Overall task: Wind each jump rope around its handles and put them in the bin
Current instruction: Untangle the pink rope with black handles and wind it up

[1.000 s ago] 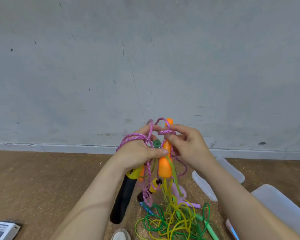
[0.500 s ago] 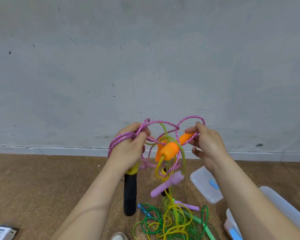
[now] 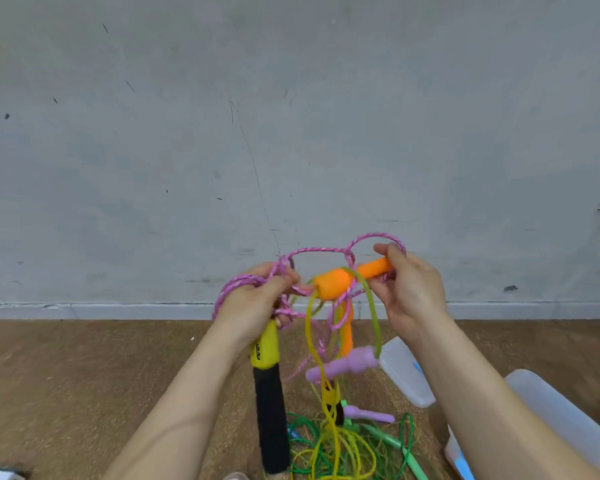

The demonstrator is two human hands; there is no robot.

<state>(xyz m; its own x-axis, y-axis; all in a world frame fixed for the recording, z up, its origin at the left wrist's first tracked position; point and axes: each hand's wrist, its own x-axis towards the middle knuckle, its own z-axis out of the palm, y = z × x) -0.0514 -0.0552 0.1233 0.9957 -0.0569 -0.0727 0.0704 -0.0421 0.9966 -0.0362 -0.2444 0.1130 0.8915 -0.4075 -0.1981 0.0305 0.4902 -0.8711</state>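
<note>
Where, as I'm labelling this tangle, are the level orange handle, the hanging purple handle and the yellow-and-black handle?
level orange handle [image 3: 333,284], head view, thick foam end.
hanging purple handle [image 3: 352,362], head view, mid-shaft.
yellow-and-black handle [image 3: 271,410], head view, black grip.

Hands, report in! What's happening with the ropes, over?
Left hand grips pink braided rope and yellow-and-black handle. Right hand pinches orange foam handle. Yellow plastic rope tangled around it.

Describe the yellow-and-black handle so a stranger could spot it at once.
Below the grey wall, find the left hand, looped in pink rope. The yellow-and-black handle hangs straight down from its grip. Its yellow collar over a long black grip sets it apart from the orange handle and lilac handle beside it.
</note>
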